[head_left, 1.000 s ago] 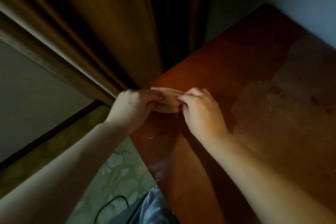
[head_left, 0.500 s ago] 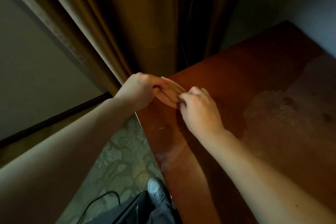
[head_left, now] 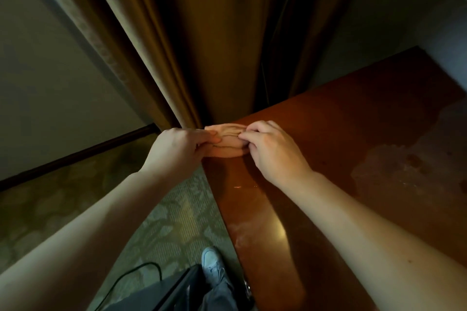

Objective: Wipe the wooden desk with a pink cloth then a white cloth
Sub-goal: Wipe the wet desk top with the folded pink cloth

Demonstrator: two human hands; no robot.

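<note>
Both forearms reach forward as the left hand (head_left: 177, 151) and right hand (head_left: 270, 149) pinch opposite ends of a folded pale pink cloth (head_left: 227, 144) at the near-left corner of the glossy reddish-brown wooden desk (head_left: 353, 134), beside a hanging brown curtain (head_left: 202, 45). Bare desktop stretches away to the right.

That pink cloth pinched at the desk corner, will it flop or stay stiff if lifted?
Probably floppy: the pink cloth shows soft folds bunched between the left hand and right hand. Likely light, since fingertip pinches seem to hold it. It should slide, not roll, on the glossy wooden desk.
</note>
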